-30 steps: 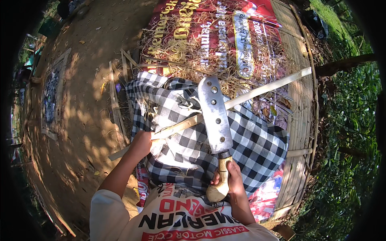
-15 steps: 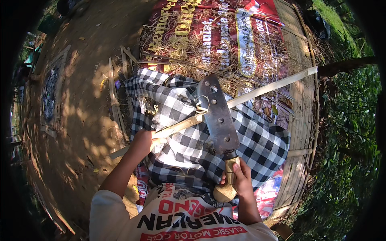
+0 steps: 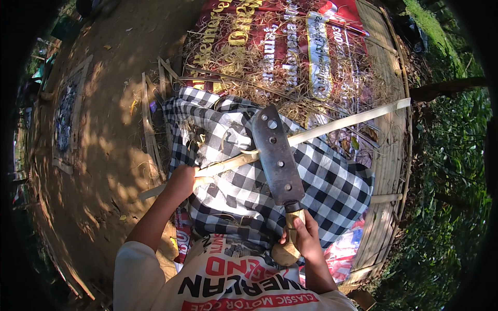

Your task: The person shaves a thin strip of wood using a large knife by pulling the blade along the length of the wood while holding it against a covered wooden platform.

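Observation:
My left hand (image 3: 182, 180) is closed around a long pale bamboo strip (image 3: 342, 122), which slants up to the right across my lap. My right hand (image 3: 303, 236) grips the wooden handle of a broad knife (image 3: 277, 160) with a dark, square-ended blade pierced by several round holes. The blade lies across the strip near its middle, covering part of it. A thin curled shaving (image 3: 250, 152) sits at the blade's left edge. Beneath the strip, a black-and-white checked cloth (image 3: 228, 119) is spread over my legs.
Ahead, a red printed banner (image 3: 254, 57) is littered with curly shavings. Bamboo slats (image 3: 381, 207) edge the platform on the right, with green plants (image 3: 446, 171) beyond. To the left lies bare earth (image 3: 114, 129), and loose bamboo pieces (image 3: 148, 124) lie beside the cloth.
The knife has come slightly down and left toward me along the strip, with my right hand. The strip's far end has dipped a little. My left hand keeps its hold.

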Demonstrator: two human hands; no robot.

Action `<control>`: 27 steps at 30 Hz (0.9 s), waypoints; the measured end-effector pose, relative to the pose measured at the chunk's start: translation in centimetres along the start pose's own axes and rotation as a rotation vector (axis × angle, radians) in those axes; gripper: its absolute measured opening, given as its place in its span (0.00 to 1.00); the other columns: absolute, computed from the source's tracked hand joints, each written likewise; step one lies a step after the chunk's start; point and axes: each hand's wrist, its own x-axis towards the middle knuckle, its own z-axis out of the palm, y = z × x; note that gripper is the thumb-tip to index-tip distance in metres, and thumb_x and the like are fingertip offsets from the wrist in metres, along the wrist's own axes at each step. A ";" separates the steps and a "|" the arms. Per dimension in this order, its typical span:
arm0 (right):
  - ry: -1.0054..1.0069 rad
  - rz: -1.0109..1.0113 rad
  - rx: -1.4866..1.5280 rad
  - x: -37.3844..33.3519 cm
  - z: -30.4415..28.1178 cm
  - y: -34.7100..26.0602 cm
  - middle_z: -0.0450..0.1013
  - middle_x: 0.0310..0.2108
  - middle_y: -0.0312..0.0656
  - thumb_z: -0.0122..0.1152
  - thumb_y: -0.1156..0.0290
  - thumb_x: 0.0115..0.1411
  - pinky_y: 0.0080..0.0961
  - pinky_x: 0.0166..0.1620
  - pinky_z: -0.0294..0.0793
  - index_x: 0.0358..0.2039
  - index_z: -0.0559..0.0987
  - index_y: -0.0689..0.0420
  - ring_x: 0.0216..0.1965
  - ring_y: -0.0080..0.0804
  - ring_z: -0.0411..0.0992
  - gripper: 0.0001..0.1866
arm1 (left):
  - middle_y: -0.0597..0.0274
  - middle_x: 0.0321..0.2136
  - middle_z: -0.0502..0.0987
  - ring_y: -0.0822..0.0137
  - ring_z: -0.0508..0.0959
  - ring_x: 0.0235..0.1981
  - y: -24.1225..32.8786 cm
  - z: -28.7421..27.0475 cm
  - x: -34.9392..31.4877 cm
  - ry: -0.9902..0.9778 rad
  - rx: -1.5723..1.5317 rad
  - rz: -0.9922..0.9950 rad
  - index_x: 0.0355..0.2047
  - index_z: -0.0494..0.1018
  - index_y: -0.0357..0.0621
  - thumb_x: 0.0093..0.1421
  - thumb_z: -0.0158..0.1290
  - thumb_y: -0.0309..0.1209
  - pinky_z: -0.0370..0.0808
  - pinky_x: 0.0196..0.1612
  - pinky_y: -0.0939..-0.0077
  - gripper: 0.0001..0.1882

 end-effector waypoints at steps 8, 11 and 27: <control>-0.038 0.009 -0.010 0.0 -0.2 0.4 0.69 0.23 0.42 0.45 0.61 0.68 0.26 0.27 0.75 0.43 0.66 0.62 0.21 0.29 0.72 0.15 | 0.41 0.19 0.74 0.40 0.75 0.26 -1.1 0.4 -0.6 -0.020 0.015 -0.003 0.27 0.75 0.35 0.54 0.54 0.24 0.72 0.31 0.53 0.04; 0.083 -0.060 0.167 0.4 -1.5 -0.8 0.68 0.24 0.40 0.48 0.64 0.67 0.26 0.27 0.75 0.43 0.66 0.62 0.22 0.29 0.72 0.13 | 0.41 0.20 0.74 0.41 0.76 0.26 -1.0 0.9 -0.3 -0.044 0.053 -0.021 0.26 0.75 0.34 0.54 0.53 0.23 0.72 0.30 0.53 0.03; 0.226 -0.235 0.041 -1.1 -2.5 -2.1 0.66 0.21 0.44 0.47 0.58 0.66 0.27 0.23 0.73 0.45 0.64 0.63 0.18 0.32 0.70 0.19 | 0.41 0.21 0.75 0.43 0.77 0.26 0.5 -0.1 -0.4 0.008 0.031 -0.038 0.29 0.77 0.34 0.52 0.56 0.23 0.73 0.31 0.55 0.05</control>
